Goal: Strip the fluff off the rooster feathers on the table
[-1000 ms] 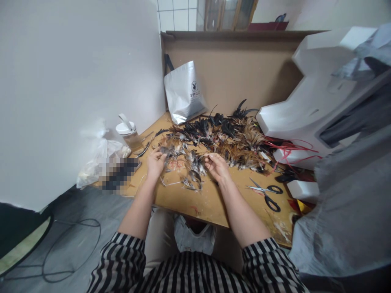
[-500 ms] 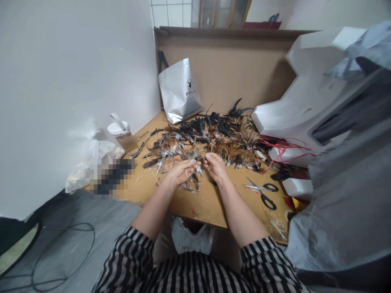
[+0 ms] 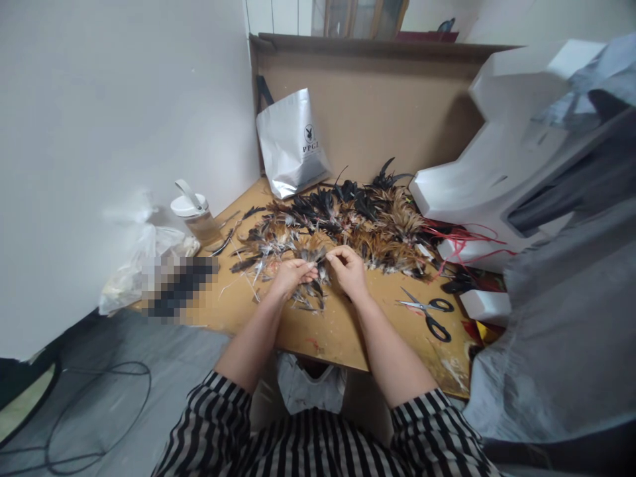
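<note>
Left hand (image 3: 294,276) and right hand (image 3: 350,273) had pinched grips, contents indistinct, by feathers (image 3: 385,245) on a stained table (image 3: 342,331); behind stood a brown panel (image 3: 387,112).

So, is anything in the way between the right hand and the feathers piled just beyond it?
Nothing visible is: the right hand is right up against the near side of the feathers. The scissors lie off to its right, outside that path.

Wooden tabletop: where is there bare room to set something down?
The wooden tabletop has mostly bare patches at the front: between the left forearm and right forearm, before the loose feathers, and between the right forearm and scissors. Farther back is crowded: feather bundles spread from the silver bag toward the white molded piece.
</note>
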Available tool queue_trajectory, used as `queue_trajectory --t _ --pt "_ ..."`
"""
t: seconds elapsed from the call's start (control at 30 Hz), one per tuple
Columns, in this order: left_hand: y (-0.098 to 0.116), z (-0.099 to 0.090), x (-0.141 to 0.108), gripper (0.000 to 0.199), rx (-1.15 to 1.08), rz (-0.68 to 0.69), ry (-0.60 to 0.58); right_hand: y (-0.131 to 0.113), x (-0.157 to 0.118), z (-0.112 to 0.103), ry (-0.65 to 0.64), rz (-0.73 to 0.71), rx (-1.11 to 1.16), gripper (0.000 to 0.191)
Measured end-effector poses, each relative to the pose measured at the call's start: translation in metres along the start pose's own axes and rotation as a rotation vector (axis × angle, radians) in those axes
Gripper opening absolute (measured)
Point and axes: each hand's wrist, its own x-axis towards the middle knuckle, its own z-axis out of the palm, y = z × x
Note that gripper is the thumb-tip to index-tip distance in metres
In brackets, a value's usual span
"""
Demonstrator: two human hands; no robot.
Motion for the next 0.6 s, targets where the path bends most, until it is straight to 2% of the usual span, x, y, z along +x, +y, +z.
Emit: queue_trajectory --t 0.27,0.4,0.5,0.6 --pt "0.006 0.004 -0.004 0.025 0.209 0.064 -0.063 -0.010 0.000 -0.001 0.063 -0.153 -0.127 0.013" --pt "0.011 0.006 -0.009 0.024 0.293 0.078 -0.113 -0.015 -0.001 -0.002 0.049 -0.232 -0.210 0.013" --pt "0.013 0.009 -0.011 0.022 0.341 0.085 -0.151 -0.024 -0.002 -0.002 -0.057 -0.318 -0.330 0.015" --pt "0.011 0.012 -0.012 0.021 0.404 0.101 -0.204 -0.039 0.001 0.000 -0.270 -0.424 -0.520 0.017"
